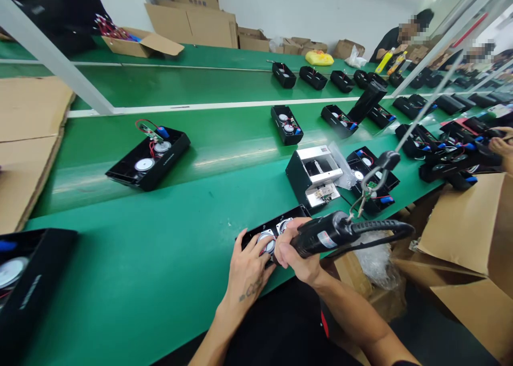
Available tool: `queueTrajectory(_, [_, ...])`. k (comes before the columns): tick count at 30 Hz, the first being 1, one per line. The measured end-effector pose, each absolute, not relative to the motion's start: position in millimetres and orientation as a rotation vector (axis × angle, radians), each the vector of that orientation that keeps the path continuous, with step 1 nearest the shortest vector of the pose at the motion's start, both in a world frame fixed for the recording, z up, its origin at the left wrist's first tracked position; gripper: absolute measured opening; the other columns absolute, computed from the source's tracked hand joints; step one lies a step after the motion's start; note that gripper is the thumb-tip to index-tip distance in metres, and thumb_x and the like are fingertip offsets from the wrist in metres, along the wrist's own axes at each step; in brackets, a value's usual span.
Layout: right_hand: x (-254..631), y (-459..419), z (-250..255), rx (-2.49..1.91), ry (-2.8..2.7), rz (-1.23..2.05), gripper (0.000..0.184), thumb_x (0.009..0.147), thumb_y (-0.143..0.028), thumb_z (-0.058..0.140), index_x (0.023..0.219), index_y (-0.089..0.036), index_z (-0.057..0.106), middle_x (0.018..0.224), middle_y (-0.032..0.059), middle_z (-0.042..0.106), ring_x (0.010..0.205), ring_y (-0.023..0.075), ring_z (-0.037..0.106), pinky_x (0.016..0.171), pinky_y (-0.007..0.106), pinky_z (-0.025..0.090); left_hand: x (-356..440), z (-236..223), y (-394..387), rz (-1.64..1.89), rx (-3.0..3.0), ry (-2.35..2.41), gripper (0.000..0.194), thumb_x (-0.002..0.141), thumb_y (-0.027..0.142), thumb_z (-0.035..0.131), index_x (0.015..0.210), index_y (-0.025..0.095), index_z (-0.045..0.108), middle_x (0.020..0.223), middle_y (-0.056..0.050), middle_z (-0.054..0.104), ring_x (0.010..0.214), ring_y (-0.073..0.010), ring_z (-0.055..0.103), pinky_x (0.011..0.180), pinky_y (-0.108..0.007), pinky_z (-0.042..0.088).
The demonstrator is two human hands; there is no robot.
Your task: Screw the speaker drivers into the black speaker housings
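- On the green tabletop (132, 280) right before me lies a black speaker housing (256, 238), open side up, with two round speakers (266, 243) inside it.
- My left grip (248, 270) is spread, and it rests on the housing and over one of the speakers.
- My right grip (298, 248) is closed around the body of an electric screwdriver (332, 235), just over the housing. The tip of this tool is hidden behind my hands, so I cannot tell if it touches anything.
- A black cable (385, 228) goes out from the tool to the right, and a metal hook (363, 197) hangs just above it.
- Just beyond my hands stands a unit with a white metal plate (315, 168), beside a clear plastic bag (340, 165).
- Across the belt lies an open housing with red wires (148, 157), and more black housings (340, 77) stand further away.
- On my right side is a cardboard box (460, 232), beside the tabletop.
- At the right edge, a co-worker's hand (500, 147) is near a heap of black housings (457, 157).
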State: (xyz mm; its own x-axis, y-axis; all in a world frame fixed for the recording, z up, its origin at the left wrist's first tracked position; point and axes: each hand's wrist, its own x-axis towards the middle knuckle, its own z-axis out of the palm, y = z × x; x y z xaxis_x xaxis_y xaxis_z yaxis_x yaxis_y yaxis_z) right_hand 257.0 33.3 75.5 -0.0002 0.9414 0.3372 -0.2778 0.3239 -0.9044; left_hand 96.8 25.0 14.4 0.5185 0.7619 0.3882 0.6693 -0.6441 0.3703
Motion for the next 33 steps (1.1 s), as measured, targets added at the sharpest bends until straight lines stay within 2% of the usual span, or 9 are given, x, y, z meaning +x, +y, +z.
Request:
queueTrajectory(7, [264, 35, 88, -0.659, -1.106, 1.048, 0.028, 0.106, -0.037, 0.069, 0.126, -0.034, 0.049, 0.062, -0.0134, 0.050, 0.037, 0.0092, 0.043, 0.040, 0.022, 0.041, 96, 18, 26, 0.833, 2.555, 1.204, 0.008, 0.094, 0.030, 0.082, 0.101, 0.027, 0.081, 0.131, -0.004, 0.080, 0.122, -0.0298, 0.075, 0.134, -0.066, 0.031])
queueTrajectory(11, [270, 35, 102, -0.643, -1.015, 1.078, 0.027, 0.105, -0.040, 0.068, 0.125, -0.035, 0.050, 0.059, -0.0144, 0.043, 0.035, 0.0091, 0.036, 0.037, 0.022, 0.038, 87, 18, 24, 1.048, 2.493, 1.083, 0.019, 0.094, 0.039, 0.084, 0.103, 0.023, 0.080, 0.129, -0.009, 0.081, 0.135, -0.0346, 0.071, 0.130, -0.069, 0.039])
queueTrajectory(14, [272, 34, 109, -0.593, -0.973, 1.088, 0.025, 0.105, -0.035, 0.066, 0.126, -0.034, 0.052, 0.058, -0.0143, 0.039, 0.034, 0.0091, 0.031, 0.036, 0.022, 0.034, 83, 18, 23, 1.182, 2.432, 1.043, 0.017, 0.099, 0.032, 0.079, 0.113, 0.023, 0.079, 0.129, -0.010, 0.080, 0.143, -0.0357, 0.066, 0.126, -0.070, 0.045])
queueTrajectory(18, [273, 31, 114, -0.508, -0.953, 1.064, 0.025, 0.106, -0.025, 0.061, 0.128, -0.035, 0.055, 0.060, -0.0131, 0.039, 0.037, 0.0094, 0.032, 0.038, 0.023, 0.035, 84, 20, 23, 1.247, 2.391, 1.022, 0.008, 0.099, 0.022, 0.077, 0.100, 0.029, 0.081, 0.117, -0.003, 0.083, 0.138, -0.0317, 0.071, 0.126, -0.070, 0.046])
queueTrajectory(24, [273, 29, 115, -0.524, -1.008, 1.092, 0.023, 0.108, -0.031, 0.063, 0.127, -0.037, 0.052, 0.062, -0.0136, 0.040, 0.038, 0.0088, 0.034, 0.039, 0.021, 0.037, 88, 23, 22, 1.253, 2.352, 1.056, 0.008, 0.098, 0.024, 0.078, 0.091, 0.027, 0.080, 0.107, -0.001, 0.084, 0.132, -0.0300, 0.073, 0.126, -0.069, 0.045])
queueTrajectory(29, [269, 27, 110, -0.466, -1.083, 1.092, 0.027, 0.108, -0.024, 0.063, 0.128, -0.035, 0.050, 0.066, -0.0126, 0.045, 0.041, 0.0075, 0.040, 0.042, 0.021, 0.039, 90, 20, 22, 1.276, 2.368, 1.052, 0.010, 0.098, 0.023, 0.078, 0.088, 0.025, 0.077, 0.102, 0.000, 0.084, 0.130, -0.0290, 0.074, 0.128, -0.068, 0.043])
queueTrajectory(33, [269, 24, 103, -0.480, -1.156, 1.079, 0.030, 0.107, -0.024, 0.065, 0.129, -0.037, 0.048, 0.067, -0.0126, 0.048, 0.042, 0.0079, 0.043, 0.045, 0.022, 0.041, 93, 17, 22, 1.262, 2.391, 1.071, 0.010, 0.097, 0.021, 0.077, 0.088, 0.025, 0.076, 0.102, 0.000, 0.083, 0.132, -0.0293, 0.072, 0.128, -0.068, 0.042])
